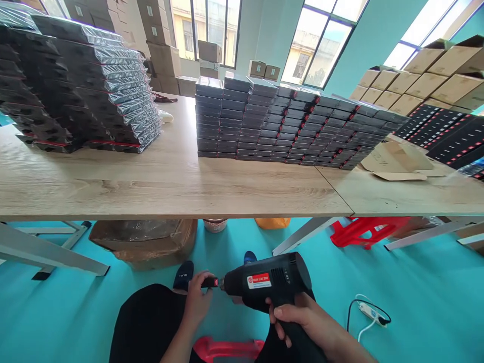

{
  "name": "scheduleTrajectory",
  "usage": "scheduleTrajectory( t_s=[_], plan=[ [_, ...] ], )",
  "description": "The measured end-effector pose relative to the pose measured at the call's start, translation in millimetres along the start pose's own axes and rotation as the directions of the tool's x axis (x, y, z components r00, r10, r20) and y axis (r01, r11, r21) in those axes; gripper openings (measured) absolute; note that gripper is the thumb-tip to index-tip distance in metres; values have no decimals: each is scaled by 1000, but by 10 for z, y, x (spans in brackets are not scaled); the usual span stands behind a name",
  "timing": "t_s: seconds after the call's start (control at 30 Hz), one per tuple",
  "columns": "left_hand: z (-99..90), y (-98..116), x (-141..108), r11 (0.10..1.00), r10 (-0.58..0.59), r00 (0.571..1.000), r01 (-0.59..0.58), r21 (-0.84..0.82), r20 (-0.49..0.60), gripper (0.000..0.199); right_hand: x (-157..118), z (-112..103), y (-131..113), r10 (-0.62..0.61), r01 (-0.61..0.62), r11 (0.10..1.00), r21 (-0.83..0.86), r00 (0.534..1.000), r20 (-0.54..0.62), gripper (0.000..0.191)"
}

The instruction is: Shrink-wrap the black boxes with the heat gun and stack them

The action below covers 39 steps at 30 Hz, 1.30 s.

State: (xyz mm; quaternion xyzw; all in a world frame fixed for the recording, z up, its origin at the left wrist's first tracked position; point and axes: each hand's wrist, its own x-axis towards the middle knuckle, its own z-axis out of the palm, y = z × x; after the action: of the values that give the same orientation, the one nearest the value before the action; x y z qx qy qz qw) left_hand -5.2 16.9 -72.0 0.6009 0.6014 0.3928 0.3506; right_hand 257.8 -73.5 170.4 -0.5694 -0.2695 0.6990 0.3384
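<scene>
My right hand point(293, 320) is wrapped round the handle of a black heat gun point(260, 282) with a red and white label. The gun's nozzle points left, close to a small black box point(210, 283) with a red end. That box is pinched between the fingers of my left hand point(199, 297). Both hands are low, above my lap and in front of the table's edge. How far the nozzle is from the box is hard to tell, as they nearly meet in the view.
A wooden table point(159, 186) spans the view. It bears tall stacks of wrapped black boxes point(124, 96) and a wide wall of dark boxes point(287, 126). Below are a brown carton point(147, 242), red stool point(366, 232) and power strip point(372, 312) with cables.
</scene>
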Motion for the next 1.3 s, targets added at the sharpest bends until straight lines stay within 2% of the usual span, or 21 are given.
scheduleTrajectory(
  t_s=[0.1,0.2,0.37,0.47,0.53,0.67,0.8,0.93,1.13,1.23,1.3],
  plan=[
    [12,-15,-2,998,7,1000,-7,65,4,38,18,168,-135,-41,43,992,-122,999,14,28],
    [2,-12,-13,995,0,1000,0,104,-1,39,66,228,-177,-38,50,981,-190,997,68,21],
    [-17,7,-16,995,0,1000,1,103,-7,38,144,243,-120,-68,73,976,-205,997,28,17],
    [-11,3,-4,999,-30,999,31,33,-18,34,175,250,-94,-51,62,983,-171,996,69,19],
    [-12,1,2,997,-65,997,64,-30,-33,33,201,207,-79,-68,72,985,-160,997,30,19],
    [-46,11,3,986,-111,993,107,-128,-29,35,242,-33,-38,-61,42,992,-117,985,-162,19],
    [-60,17,13,976,-139,990,134,-169,-18,35,216,-249,23,10,-1,996,85,994,-104,29],
    [-43,10,23,976,-143,990,141,-167,-2,36,191,-296,85,-10,23,993,119,994,-112,29],
    [-65,16,19,980,-139,990,135,-147,-15,36,196,-264,111,-20,28,996,80,994,-108,29],
    [-59,7,17,986,-101,995,97,-132,-21,35,168,-151,97,-19,24,999,36,992,-122,29],
    [-43,-12,14,992,-76,997,73,-102,-26,34,141,-26,71,-10,12,1000,22,998,-64,31]
  ],
)
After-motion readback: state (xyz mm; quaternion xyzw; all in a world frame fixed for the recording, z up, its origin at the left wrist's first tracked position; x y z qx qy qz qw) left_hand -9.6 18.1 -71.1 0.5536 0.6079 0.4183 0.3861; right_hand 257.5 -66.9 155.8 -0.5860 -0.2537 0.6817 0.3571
